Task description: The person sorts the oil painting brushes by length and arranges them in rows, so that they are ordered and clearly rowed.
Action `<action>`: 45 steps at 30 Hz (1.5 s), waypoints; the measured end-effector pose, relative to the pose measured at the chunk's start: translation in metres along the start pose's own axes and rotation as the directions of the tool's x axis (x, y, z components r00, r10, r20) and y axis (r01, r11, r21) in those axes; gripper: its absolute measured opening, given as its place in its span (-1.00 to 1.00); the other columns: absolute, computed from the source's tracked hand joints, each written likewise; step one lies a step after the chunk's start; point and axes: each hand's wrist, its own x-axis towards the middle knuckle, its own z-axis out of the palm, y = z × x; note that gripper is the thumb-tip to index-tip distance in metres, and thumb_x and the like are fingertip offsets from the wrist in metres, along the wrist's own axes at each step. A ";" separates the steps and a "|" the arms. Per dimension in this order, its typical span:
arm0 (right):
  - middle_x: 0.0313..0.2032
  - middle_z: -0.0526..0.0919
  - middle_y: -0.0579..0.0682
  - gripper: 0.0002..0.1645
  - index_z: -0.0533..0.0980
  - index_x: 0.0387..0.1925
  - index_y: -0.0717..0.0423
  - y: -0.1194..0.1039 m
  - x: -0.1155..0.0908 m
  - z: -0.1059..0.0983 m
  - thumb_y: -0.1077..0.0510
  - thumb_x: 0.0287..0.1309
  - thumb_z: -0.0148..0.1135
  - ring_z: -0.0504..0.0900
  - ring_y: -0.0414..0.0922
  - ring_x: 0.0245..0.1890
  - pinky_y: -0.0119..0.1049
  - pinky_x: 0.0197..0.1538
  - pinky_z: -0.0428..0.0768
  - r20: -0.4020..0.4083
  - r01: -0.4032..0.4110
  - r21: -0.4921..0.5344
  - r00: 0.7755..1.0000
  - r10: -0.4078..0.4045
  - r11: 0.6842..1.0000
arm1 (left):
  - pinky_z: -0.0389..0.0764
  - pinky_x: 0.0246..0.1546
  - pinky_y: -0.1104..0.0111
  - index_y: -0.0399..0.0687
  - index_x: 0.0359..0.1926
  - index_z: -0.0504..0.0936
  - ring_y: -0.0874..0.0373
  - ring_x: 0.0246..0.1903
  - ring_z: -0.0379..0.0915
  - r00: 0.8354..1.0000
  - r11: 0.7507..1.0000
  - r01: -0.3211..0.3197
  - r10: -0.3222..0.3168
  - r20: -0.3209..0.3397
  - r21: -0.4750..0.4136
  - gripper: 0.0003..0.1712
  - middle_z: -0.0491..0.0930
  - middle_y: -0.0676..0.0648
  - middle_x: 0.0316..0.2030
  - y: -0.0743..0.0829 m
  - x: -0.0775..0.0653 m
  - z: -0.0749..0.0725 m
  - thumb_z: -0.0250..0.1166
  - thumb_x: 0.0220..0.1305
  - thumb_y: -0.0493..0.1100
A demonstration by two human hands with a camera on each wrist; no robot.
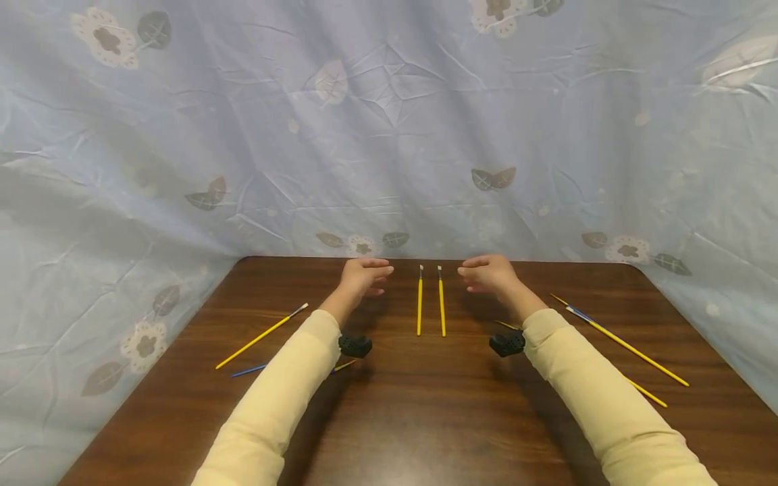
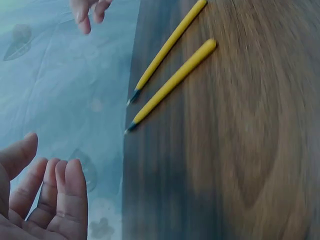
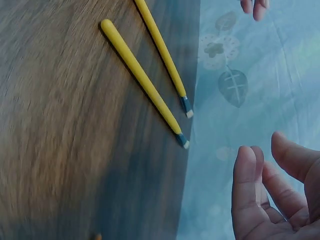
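Two yellow paintbrushes lie side by side at the table's far middle, bristles toward the curtain: a left paintbrush [image 1: 419, 307] and a right paintbrush [image 1: 442, 307]. My left hand [image 1: 366, 275] hovers to the left of the pair, fingers relaxed and holding nothing. On the other side my right hand [image 1: 489, 275] mirrors it, likewise with relaxed fingers and nothing held. In the left wrist view the left palm [image 2: 50, 205] shows with loosely bent fingers, apart from the brushes. The right wrist view shows the right palm [image 3: 272, 200] the same way.
On the brown wooden table [image 1: 401, 405], a yellow paintbrush [image 1: 261, 337] lies at left, near a blue-handled brush [image 1: 249, 370] partly under the left sleeve. More brushes lie at right, including a yellow one [image 1: 638, 353]. A patterned curtain [image 1: 389, 135] hangs along the far edge.
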 end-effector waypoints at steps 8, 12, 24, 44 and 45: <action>0.11 0.51 0.33 -0.45 0.40 0.21 0.39 0.001 -0.014 -0.026 0.18 0.28 0.26 0.63 0.00 -0.10 -0.07 0.02 0.61 0.024 0.039 -0.047 0.999 -0.038 0.998 | 0.62 -0.05 0.08 -0.22 0.09 0.61 -0.12 0.08 0.50 0.992 0.996 -0.009 -0.003 0.126 0.094 -0.60 0.57 -0.20 0.09 0.002 -0.005 -0.035 0.37 0.25 -0.19; 0.14 0.48 0.35 -0.44 0.41 0.22 0.37 0.003 -0.023 -0.038 0.14 0.29 0.26 0.62 0.09 -0.02 -0.05 0.03 0.60 0.040 0.044 -0.067 0.998 -0.042 0.997 | 0.61 -0.04 0.07 -0.22 0.13 0.59 -0.16 0.11 0.47 0.988 0.993 -0.018 -0.001 0.156 0.116 -0.57 0.55 -0.22 0.11 -0.004 -0.010 -0.058 0.36 0.27 -0.16; 0.16 0.47 0.36 -0.35 0.36 0.25 0.38 0.014 -0.057 -0.076 0.05 0.29 0.27 0.61 0.04 0.00 -0.04 0.04 0.59 0.095 0.095 -0.165 0.992 -0.080 0.982 | 0.58 0.00 0.07 -0.31 0.19 0.51 -0.27 0.17 0.36 0.982 0.985 -0.056 0.025 0.188 0.163 -0.50 0.49 -0.27 0.15 -0.021 -0.027 -0.123 0.34 0.29 -0.17; 0.13 0.52 0.24 -0.21 0.33 0.30 0.34 0.052 -0.105 -0.138 -0.08 0.24 0.30 0.65 -0.24 -0.11 -0.14 -0.08 0.66 0.079 0.100 -0.230 0.993 -0.084 0.968 | 0.57 0.03 0.13 -0.42 0.30 0.36 -0.14 0.10 0.47 0.978 0.955 -0.098 0.040 0.204 0.280 -0.29 0.32 -0.37 0.29 -0.052 -0.053 -0.207 0.35 0.29 -0.08; 0.10 0.56 0.20 -0.22 0.34 0.30 0.33 0.055 -0.108 -0.141 -0.09 0.24 0.30 0.66 -0.25 -0.14 -0.15 -0.11 0.67 0.074 0.096 -0.241 0.994 -0.080 0.966 | 0.58 0.02 0.14 -0.44 0.29 0.35 -0.11 0.09 0.49 0.979 0.955 -0.102 0.046 0.200 0.280 -0.29 0.32 -0.38 0.28 -0.054 -0.054 -0.210 0.35 0.29 -0.08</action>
